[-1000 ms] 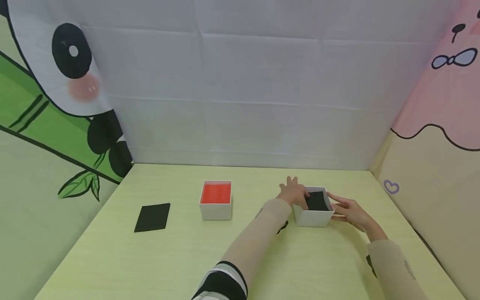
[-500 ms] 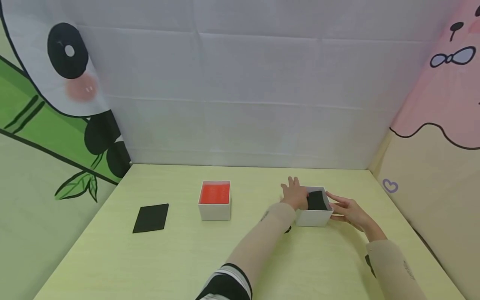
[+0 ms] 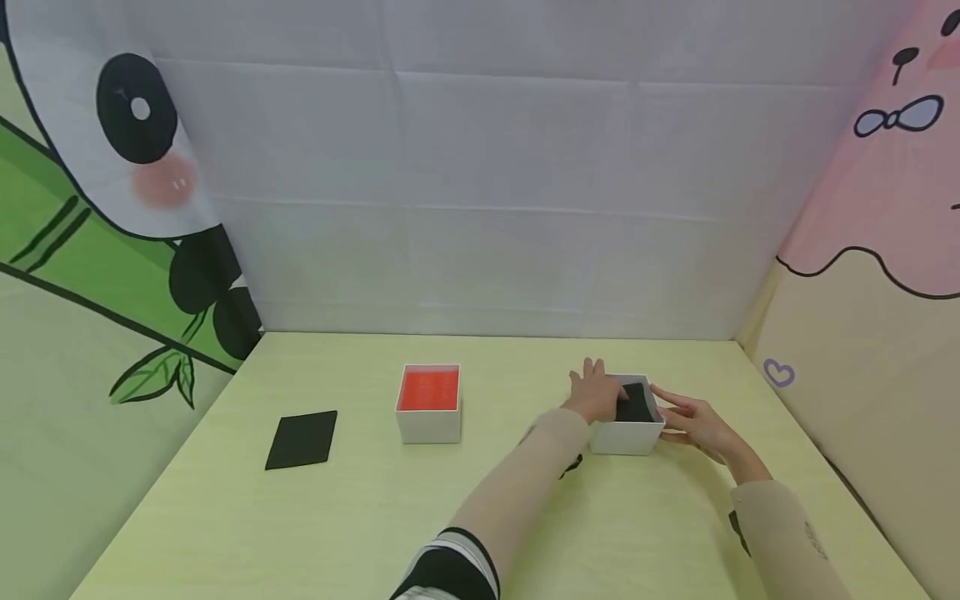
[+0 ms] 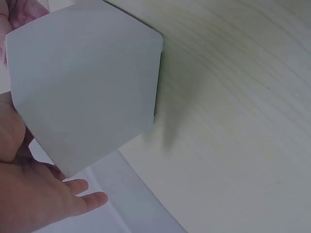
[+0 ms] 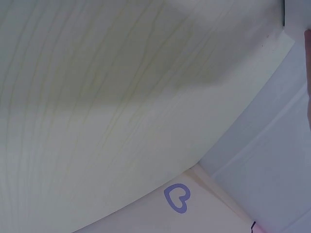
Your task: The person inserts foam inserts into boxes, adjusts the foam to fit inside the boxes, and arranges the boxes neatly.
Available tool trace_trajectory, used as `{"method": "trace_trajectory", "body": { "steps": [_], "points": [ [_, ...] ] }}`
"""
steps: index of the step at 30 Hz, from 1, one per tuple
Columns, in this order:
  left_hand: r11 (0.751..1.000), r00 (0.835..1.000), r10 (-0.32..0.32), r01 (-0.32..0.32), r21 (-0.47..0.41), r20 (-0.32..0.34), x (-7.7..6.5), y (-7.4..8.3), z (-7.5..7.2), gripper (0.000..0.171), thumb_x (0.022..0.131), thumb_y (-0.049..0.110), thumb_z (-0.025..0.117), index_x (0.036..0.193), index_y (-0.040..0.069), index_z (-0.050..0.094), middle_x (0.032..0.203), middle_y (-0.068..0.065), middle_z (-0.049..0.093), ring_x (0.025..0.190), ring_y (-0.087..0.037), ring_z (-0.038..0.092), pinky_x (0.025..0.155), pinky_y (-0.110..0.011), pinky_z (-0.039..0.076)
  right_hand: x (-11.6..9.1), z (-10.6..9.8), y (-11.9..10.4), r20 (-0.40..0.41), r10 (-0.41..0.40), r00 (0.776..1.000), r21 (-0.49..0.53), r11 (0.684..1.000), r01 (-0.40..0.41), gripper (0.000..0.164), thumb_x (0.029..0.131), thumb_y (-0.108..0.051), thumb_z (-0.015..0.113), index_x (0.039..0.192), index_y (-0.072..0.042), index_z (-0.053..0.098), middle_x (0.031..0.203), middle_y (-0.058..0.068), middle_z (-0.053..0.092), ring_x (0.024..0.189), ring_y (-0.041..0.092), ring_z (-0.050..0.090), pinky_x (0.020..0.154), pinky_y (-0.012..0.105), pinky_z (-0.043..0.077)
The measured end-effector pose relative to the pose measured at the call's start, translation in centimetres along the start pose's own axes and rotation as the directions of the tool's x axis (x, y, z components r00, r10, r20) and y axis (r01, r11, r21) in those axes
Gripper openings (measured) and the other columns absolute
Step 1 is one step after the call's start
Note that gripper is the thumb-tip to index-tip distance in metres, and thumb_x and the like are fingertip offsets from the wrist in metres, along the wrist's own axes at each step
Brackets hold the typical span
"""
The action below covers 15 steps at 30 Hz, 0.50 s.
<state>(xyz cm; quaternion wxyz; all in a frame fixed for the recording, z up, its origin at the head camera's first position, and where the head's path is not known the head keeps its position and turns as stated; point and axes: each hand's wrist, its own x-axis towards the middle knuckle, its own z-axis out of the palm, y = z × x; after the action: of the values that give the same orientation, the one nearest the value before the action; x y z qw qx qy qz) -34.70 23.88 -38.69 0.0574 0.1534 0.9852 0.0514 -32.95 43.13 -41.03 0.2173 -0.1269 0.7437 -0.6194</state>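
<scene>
A white open-topped box (image 3: 627,438) stands at the right of the table, with a black square sheet (image 3: 634,403) inside it. My left hand (image 3: 592,395) is at the box's left side. Its thumb side reaches inside against the sheet, while other fingers stretch out beyond the rim; whether it pinches the sheet is hidden. My right hand (image 3: 696,425) rests extended fingers against the box's right wall. In the left wrist view, the box's pale wall (image 4: 87,87) fills the upper left, with my left hand (image 4: 36,194) below it. The right wrist view mostly shows tabletop.
A second white box (image 3: 429,427) holding a red stack (image 3: 430,389) stands left of my left hand. Farther left, a black square (image 3: 302,440) lies flat on the pale wooden table (image 3: 360,533). Printed cloth walls (image 3: 480,208) enclose the back and sides.
My left hand has moved slightly right, closer over the box, and covers more of its left rim. My right hand stays against the box; the other things keep their places.
</scene>
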Motion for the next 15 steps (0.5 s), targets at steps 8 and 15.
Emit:
{"method": "trace_trajectory", "body": {
  "steps": [8, 15],
  "points": [
    [0.995, 0.998, -0.004, -0.002, -0.098, -0.064, 0.5, 0.0, 1.0, 0.044, 0.067, 0.055, 0.069, 0.106, 0.034, 0.066, 0.13, -0.003, 0.039, 0.126, -0.023, 0.022, 0.094, -0.044, 0.029, 0.1, -0.1, 0.3, 0.022, -0.02, 1.0, 0.018, 1.0, 0.02, 0.054, 0.092, -0.013, 0.05, 0.137, -0.002, 0.021, 0.13, 0.037, 0.027, 0.092, 0.014, 0.059, 0.08, 0.038, 0.044],
    [0.999, 0.99, -0.012, 0.004, -0.054, -0.137, 0.7, 0.1, 1.2, 0.042, 0.06, 0.064, 0.069, 0.083, 0.029, 0.068, 0.124, -0.001, 0.041, 0.122, -0.022, 0.024, 0.09, -0.044, 0.031, 0.0, -0.2, 0.3, 0.022, -0.022, 1.0, 0.018, 1.0, 0.022, 0.054, 0.092, -0.013, 0.05, 0.137, -0.004, 0.023, 0.129, 0.036, 0.032, 0.092, 0.014, 0.06, 0.079, 0.037, 0.045]
  ]
}}
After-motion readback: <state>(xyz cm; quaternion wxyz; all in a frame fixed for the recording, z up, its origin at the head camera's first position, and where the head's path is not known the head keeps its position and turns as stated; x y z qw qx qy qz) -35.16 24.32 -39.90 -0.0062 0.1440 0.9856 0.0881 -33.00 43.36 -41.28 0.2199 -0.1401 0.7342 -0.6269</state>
